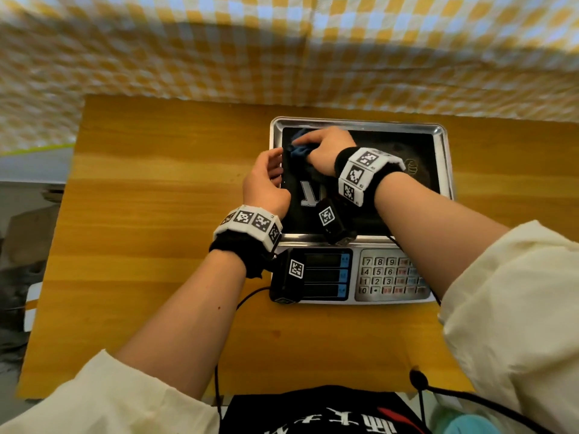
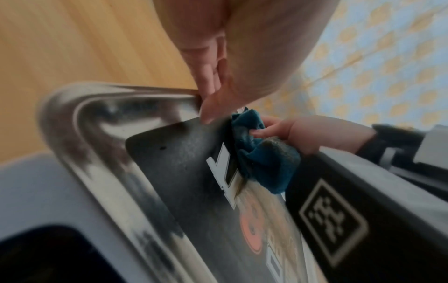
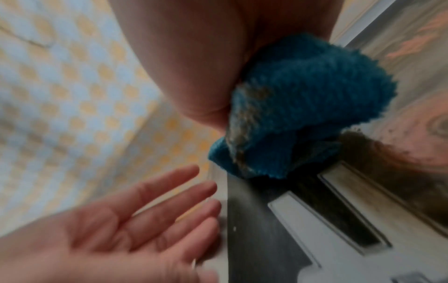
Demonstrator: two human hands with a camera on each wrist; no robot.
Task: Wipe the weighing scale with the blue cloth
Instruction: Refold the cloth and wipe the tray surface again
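A weighing scale [image 1: 391,278] with a keypad and a steel pan [image 1: 445,158] stands on the wooden table. A dark printed mat [image 2: 189,172] covers the pan. My right hand [image 1: 316,145] grips a bunched blue cloth [image 1: 299,150] and presses it on the mat's far-left part. In the right wrist view the blue cloth [image 3: 303,107] shows brownish dirt under my right palm [image 3: 194,67]. My left hand [image 1: 271,170] rests at the pan's left edge with its fingers [image 3: 169,201] straight and holds nothing. Its fingertips [image 2: 211,109] touch the pan's rim beside the cloth [image 2: 264,157].
The wooden table [image 1: 156,214] has bare surface left of and in front of the scale. A yellow and white checked cloth [image 1: 219,57] hangs behind it. Black cables [image 1: 250,296] run from the wrist cameras toward my body. Clutter lies off the table's left edge [image 1: 22,261].
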